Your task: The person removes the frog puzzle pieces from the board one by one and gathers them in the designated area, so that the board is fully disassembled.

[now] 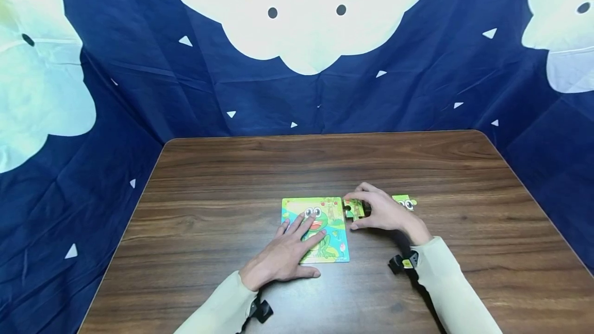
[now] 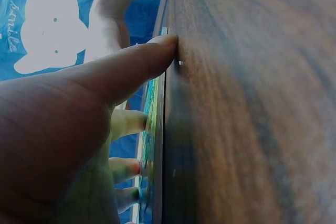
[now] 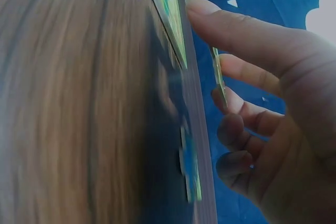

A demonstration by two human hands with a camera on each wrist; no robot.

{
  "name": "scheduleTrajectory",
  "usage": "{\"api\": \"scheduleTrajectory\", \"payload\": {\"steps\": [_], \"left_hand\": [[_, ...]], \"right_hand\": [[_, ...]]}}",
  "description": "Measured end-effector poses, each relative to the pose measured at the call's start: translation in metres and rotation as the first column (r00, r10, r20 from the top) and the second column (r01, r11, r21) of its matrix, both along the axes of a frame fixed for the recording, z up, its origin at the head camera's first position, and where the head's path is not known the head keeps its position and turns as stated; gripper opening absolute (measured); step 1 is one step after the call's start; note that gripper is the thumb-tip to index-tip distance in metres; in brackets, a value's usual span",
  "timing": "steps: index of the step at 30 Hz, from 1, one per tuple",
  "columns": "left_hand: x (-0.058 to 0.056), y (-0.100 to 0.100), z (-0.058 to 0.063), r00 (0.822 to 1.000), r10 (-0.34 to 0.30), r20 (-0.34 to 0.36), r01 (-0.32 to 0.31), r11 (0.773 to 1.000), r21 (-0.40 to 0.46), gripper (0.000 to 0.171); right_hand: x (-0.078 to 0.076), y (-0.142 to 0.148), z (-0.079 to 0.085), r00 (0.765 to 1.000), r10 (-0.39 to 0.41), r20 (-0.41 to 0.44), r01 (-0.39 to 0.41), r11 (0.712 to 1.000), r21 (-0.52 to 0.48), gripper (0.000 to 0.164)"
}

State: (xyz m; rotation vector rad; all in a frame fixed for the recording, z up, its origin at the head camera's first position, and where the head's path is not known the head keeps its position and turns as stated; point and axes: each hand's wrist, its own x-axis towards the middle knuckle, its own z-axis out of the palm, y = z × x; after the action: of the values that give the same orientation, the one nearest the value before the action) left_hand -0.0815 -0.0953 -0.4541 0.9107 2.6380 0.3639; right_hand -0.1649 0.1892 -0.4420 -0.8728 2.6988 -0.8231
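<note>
A square frog picture board [image 1: 336, 251] with a bright green and blue print lies on the table. My left hand [image 1: 285, 254] rests on its left part with the fingers spread, and the thumb touches the tabletop by the near edge. Just right of the board, my right hand [image 1: 382, 210] pinches a green jigsaw puzzle piece [image 1: 353, 209] between thumb and fingers. The right wrist view shows this thin piece [image 3: 218, 77] edge-on, raised off the table. Partly behind the right hand lies another puzzle piece [image 1: 402, 201] printed with eyes.
The brown wooden table [image 1: 209, 179] extends to all sides of the board. Behind it hangs a dark blue cloth [image 1: 153, 76] with white cloud shapes. Black camera straps [image 1: 406, 263] sit on both wrists.
</note>
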Motion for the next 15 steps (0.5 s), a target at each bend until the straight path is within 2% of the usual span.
{"api": "scheduleTrajectory", "payload": {"steps": [4, 15], "left_hand": [[0.0, -0.001, 0.001, 1.0, 0.004, 0.002, -0.004, 1.0, 0.004, 0.08], [0.001, -0.001, 0.0, 1.0, 0.003, 0.0, -0.003, 1.0, -0.003, 0.081]], "right_hand": [[0.0, 0.012, 0.0, 1.0, -0.022, 0.015, 0.021, 1.0, 0.01, 0.062], [-0.002, 0.04, -0.001, 0.998, -0.056, -0.009, 0.057, 0.998, 0.04, 0.062]]}}
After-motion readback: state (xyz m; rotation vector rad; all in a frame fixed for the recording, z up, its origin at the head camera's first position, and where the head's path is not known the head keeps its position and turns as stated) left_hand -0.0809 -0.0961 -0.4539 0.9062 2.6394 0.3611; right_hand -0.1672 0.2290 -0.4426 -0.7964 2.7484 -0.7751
